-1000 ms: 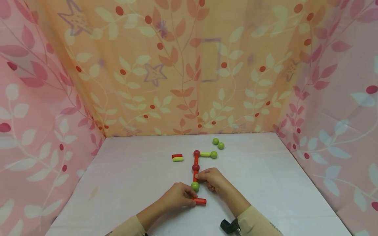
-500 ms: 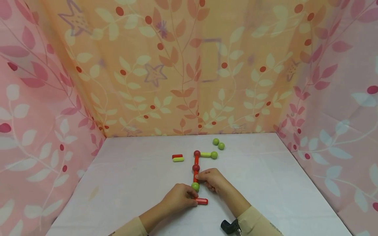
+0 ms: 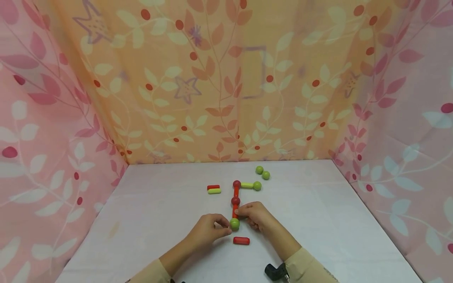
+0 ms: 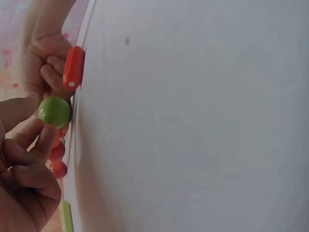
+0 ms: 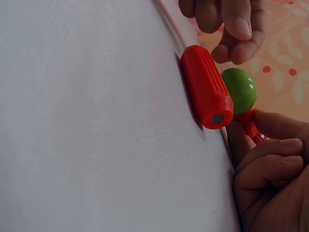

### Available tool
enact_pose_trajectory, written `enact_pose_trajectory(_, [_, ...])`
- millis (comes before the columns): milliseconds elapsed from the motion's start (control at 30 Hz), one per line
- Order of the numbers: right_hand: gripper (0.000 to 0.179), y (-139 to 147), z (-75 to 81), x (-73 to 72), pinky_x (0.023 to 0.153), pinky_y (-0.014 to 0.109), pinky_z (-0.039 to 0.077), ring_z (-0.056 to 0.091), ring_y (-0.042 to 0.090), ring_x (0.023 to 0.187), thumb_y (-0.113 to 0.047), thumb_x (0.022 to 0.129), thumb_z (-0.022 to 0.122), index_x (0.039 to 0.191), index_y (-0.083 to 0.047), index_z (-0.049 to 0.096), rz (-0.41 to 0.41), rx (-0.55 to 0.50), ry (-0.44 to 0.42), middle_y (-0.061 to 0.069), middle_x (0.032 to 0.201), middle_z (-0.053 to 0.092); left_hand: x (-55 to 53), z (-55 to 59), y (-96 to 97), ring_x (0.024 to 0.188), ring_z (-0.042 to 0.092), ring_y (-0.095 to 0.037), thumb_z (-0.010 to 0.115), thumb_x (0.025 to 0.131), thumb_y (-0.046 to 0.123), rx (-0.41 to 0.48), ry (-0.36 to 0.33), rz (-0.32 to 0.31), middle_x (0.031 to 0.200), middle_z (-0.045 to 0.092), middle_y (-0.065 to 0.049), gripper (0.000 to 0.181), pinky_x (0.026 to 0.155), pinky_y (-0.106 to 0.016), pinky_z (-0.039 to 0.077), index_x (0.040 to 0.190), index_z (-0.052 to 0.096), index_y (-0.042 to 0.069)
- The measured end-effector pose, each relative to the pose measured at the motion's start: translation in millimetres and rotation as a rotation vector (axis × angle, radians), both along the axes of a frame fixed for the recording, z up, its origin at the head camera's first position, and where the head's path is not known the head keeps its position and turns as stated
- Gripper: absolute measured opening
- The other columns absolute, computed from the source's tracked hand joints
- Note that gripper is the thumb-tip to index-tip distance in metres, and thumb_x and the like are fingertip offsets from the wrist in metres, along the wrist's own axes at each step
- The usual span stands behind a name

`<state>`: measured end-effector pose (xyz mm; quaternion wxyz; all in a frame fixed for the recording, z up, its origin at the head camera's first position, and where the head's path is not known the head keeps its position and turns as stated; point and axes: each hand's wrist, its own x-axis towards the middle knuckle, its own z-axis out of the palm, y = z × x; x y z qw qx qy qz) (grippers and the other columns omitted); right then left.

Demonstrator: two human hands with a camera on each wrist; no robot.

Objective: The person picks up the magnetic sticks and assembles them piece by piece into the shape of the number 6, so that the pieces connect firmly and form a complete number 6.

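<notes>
While the right hand [image 3: 257, 216] pinches a rod [image 3: 235, 208], two green balls [image 3: 260, 169] lie beyond.

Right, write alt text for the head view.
A person's right hand pinches a red rod in a chain of balls and rods on a white table; the left hand, holding nothing, hovers beside the chain's nearest green ball. A loose red rod lies nearer the person; two green balls lie farther back.

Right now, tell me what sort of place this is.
Probably a makeshift play or filming space: patterned cloth hangs on three sides of a white table, with rods and balls on it.
</notes>
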<state>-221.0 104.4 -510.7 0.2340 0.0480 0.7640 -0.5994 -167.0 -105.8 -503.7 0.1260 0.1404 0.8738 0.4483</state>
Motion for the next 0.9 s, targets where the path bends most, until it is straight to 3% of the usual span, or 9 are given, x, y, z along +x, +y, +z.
enact_pose_trajectory(133, [0.029, 1.2, -1.5, -0.4, 0.036, 0.022, 0.025, 0.034, 0.010, 0.038, -0.033, 0.073, 0.075, 0.091, -0.010, 0.071, -0.003, -0.001, -0.003, 0.004, 0.081, 0.067, -9.4, -2.4, -2.0, 0.080, 0.055, -0.012, 0.074, 0.073, 0.041, 0.000, 0.026, 0.022, 0.087, 0.063, 0.012, 0.028, 0.062, -0.028, 0.045, 0.092, 0.066, 0.023])
enact_pose_trajectory(367, [0.029, 2.7, -1.5, -0.7, 0.036, 0.022, 0.024, 0.034, 0.011, 0.038, -0.033, 0.073, 0.075, 0.091, -0.011, 0.071, 0.005, -0.024, -0.008, 0.005, 0.082, 0.066, -21.8, -8.2, 1.7, 0.086, 0.058, -0.007, 0.078, 0.068, 0.041, 0.035, -0.013, 0.004, 0.089, 0.065, 0.013, 0.035, 0.070, -0.029, 0.049, 0.096, 0.064, 0.024])
enact_pose_trajectory(567, [0.027, 2.8, 0.7, 0.0, 0.036, 0.022, 0.025, 0.034, 0.011, 0.038, -0.032, 0.074, 0.074, 0.091, -0.010, 0.071, 0.001, -0.034, -0.005, 0.005, 0.080, 0.065, -23.2, -11.4, 8.5, 0.081, 0.062, -0.007, 0.080, 0.065, 0.038, 0.085, -0.035, 0.002, 0.086, 0.066, 0.010, 0.038, 0.068, -0.027, 0.050, 0.095, 0.063, 0.021])
enact_pose_trajectory(900, [0.026, 0.8, 2.9, 1.8, 0.036, 0.022, 0.024, 0.034, 0.012, 0.039, -0.029, 0.077, 0.072, 0.093, -0.008, 0.071, 0.007, -0.021, 0.006, 0.007, 0.084, 0.066, -21.6, -14.1, 12.9, 0.079, 0.060, -0.007, 0.080, 0.065, 0.037, 0.070, -0.031, 0.055, 0.084, 0.065, 0.011, 0.036, 0.069, -0.026, 0.050, 0.093, 0.063, 0.022])
